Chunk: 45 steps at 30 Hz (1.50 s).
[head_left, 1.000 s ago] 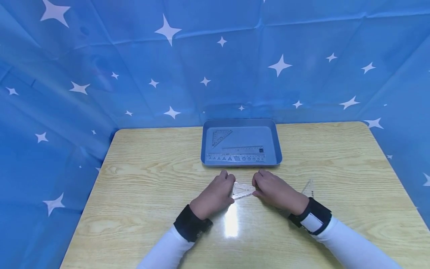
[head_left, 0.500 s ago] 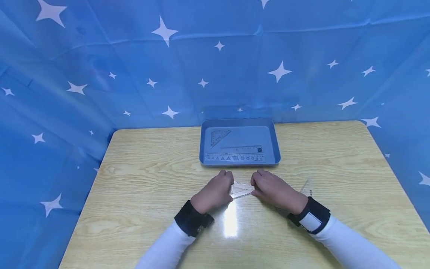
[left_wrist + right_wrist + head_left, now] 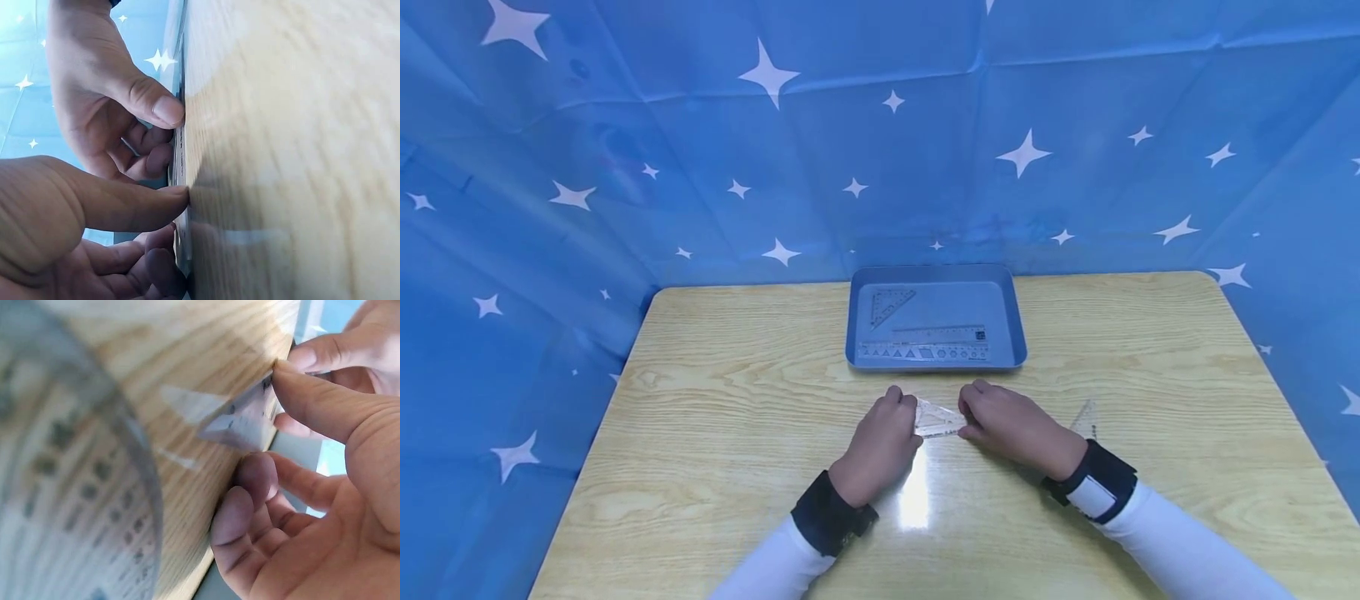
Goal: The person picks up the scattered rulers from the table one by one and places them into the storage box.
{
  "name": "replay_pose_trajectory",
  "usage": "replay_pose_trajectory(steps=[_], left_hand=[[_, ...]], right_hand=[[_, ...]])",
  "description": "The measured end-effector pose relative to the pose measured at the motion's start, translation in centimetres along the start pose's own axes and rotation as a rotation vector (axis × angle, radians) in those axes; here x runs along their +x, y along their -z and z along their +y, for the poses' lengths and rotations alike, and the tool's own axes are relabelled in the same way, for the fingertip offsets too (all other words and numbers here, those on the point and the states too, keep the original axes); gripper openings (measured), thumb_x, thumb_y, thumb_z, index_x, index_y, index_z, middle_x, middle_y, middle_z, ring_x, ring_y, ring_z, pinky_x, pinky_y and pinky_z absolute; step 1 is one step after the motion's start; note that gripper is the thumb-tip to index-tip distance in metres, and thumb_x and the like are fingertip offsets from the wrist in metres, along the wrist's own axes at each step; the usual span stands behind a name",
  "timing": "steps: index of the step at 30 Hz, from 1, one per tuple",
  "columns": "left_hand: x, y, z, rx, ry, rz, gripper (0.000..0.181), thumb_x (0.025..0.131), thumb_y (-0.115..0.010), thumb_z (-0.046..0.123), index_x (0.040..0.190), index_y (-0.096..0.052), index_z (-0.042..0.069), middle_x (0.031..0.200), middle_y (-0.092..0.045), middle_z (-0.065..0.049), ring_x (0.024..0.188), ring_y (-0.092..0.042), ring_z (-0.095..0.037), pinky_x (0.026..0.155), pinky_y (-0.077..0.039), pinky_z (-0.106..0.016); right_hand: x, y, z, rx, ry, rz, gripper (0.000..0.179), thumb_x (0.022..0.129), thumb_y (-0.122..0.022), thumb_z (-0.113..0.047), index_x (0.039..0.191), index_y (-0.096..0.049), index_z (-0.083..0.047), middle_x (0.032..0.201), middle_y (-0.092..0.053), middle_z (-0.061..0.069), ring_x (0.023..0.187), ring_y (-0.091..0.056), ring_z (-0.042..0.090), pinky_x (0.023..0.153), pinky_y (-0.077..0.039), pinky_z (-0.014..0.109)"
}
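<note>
A clear plastic set square [image 3: 937, 419] lies between my two hands on the wooden table, just in front of the blue tray. My left hand [image 3: 883, 442] pinches its left edge between thumb and fingers. At the pointed right end, my right hand [image 3: 1011, 422] holds it the same way. From the right wrist view, the set square [image 3: 240, 419] sits low over the wood, part of it covered by fingers. Beside my right wrist lies another clear piece [image 3: 1086, 421] with printed marks, partly hidden; its edge looks curved in the right wrist view.
The blue tray [image 3: 1017, 333] stands at the table's back edge. Inside it are a triangular set square [image 3: 889, 306], a straight ruler [image 3: 951, 334] and a stencil ruler with cut-out shapes [image 3: 925, 352]. A blue star-patterned cloth [image 3: 820, 142] hangs behind the wooden table [image 3: 737, 400].
My left hand has turned slightly, and the set square's lower edge lies more level than before. The right hand keeps its grip almost still. Things in the tray have not moved.
</note>
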<state>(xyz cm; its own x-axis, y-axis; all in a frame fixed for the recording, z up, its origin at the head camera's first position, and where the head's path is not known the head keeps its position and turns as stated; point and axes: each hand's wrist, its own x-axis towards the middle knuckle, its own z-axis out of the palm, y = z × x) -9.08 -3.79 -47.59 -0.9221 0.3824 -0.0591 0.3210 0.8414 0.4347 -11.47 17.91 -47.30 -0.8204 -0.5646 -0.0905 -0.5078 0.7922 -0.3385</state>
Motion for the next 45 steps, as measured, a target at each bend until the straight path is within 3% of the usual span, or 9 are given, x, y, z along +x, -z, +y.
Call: replay_pose_trajectory(steps=[6,12,24,29,32,38,45], left_hand=[[0.2,-0.1,0.0,-0.016,0.031,0.033,0.033,0.083,-0.081,0.006,0.113,-0.069,0.002,0.099,-0.060,-0.008,0.085,-0.063,-0.023,0.069,-0.054,-0.037],[0.7,-0.2,-0.3,-0.161,0.061,0.005,0.034,0.086,-0.076,0.002,0.119,-0.067,0.002,0.094,-0.059,-0.003,0.082,-0.059,-0.018,0.067,-0.050,-0.031],[0.9,-0.4,-1.0,-0.261,0.065,-0.004,0.030,0.085,-0.073,0.001,0.114,-0.066,0.002,0.085,-0.058,-0.001,0.082,-0.057,-0.018,0.070,-0.046,-0.031],[0.9,-0.4,-1.1,-0.299,0.072,-0.016,0.023,0.085,-0.073,0.001,0.107,-0.065,0.003,0.097,-0.064,-0.005,0.087,-0.058,-0.019,0.072,-0.045,-0.029],[1.0,-0.4,-1.1,-0.325,0.089,-0.033,0.029,0.085,-0.073,0.002,0.113,-0.065,0.003,0.091,-0.060,-0.003,0.082,-0.054,-0.017,0.070,-0.043,-0.029],[1.1,-0.3,-1.1,-0.338,0.105,-0.051,0.036,0.085,-0.074,0.005,0.120,-0.065,0.003,0.083,-0.053,0.002,0.077,-0.050,-0.014,0.068,-0.042,-0.029],[1.1,-0.3,-1.1,-0.333,0.101,-0.047,0.037,0.084,-0.075,0.006,0.120,-0.065,0.002,0.083,-0.053,0.001,0.076,-0.050,-0.014,0.068,-0.042,-0.029]], right_hand=[[0.6,-0.2,-0.7,0.009,0.080,0.032,0.036,0.087,-0.083,-0.020,0.111,-0.061,-0.004,0.092,-0.055,0.002,0.079,-0.051,0.014,0.071,-0.051,0.033],[1.3,-0.7,-0.7,0.056,0.094,0.001,0.058,0.085,-0.085,-0.024,0.131,-0.058,-0.002,0.100,-0.053,0.003,0.084,-0.047,0.013,0.073,-0.048,0.031],[2.3,-0.5,-0.5,0.157,0.074,-0.082,0.065,0.081,-0.088,-0.024,0.134,-0.054,-0.006,0.120,-0.059,0.007,0.106,-0.056,0.019,0.092,-0.053,0.040],[2.7,-0.1,-0.3,0.174,0.069,-0.128,0.061,0.079,-0.090,-0.027,0.126,-0.055,-0.012,0.110,-0.056,0.002,0.093,-0.051,0.017,0.081,-0.049,0.035],[2.9,0.0,-0.2,0.172,0.064,-0.148,0.061,0.077,-0.091,-0.030,0.124,-0.054,-0.014,0.107,-0.056,0.001,0.089,-0.051,0.016,0.077,-0.048,0.033],[3.0,0.0,-0.1,0.159,0.063,-0.151,0.067,0.075,-0.090,-0.033,0.126,-0.053,-0.011,0.114,-0.059,0.004,0.093,-0.057,0.017,0.082,-0.052,0.037],[3.1,0.1,-0.2,0.159,0.056,-0.161,0.065,0.075,-0.090,-0.034,0.123,-0.053,-0.011,0.109,-0.057,0.002,0.088,-0.053,0.015,0.080,-0.050,0.034]])
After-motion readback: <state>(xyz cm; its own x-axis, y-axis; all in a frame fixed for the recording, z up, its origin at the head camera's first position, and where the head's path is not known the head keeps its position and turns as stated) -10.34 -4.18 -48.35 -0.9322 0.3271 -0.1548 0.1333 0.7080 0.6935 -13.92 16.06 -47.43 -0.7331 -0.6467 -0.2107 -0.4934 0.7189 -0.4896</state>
